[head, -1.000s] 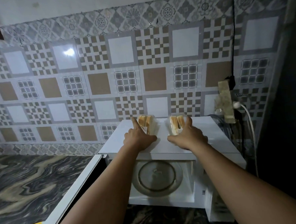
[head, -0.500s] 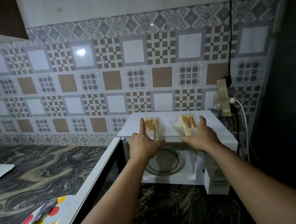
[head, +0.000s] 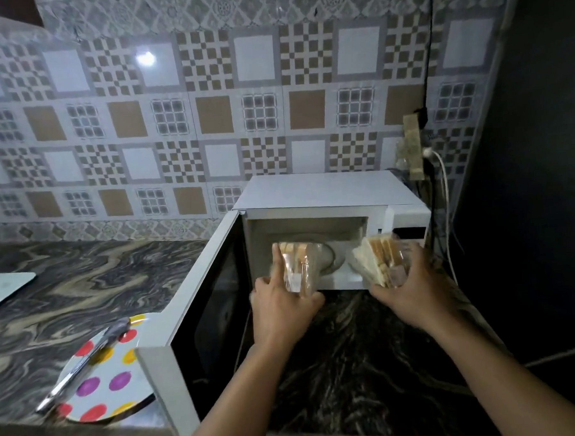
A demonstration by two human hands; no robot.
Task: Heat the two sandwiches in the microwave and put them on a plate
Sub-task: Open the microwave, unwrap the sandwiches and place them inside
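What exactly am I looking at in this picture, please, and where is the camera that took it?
No machine is at work here: a person wears a wide-angle camera on the head, so you look down along both bare arms. The left hand holds one wrapped sandwich, and the right hand holds a second sandwich, both in front of the white microwave. Its door is swung open to the left, and the glass turntable shows inside. On the marbled counter lies a spotted plate with metal tongs across it. Patterned tiles cover the wall behind.
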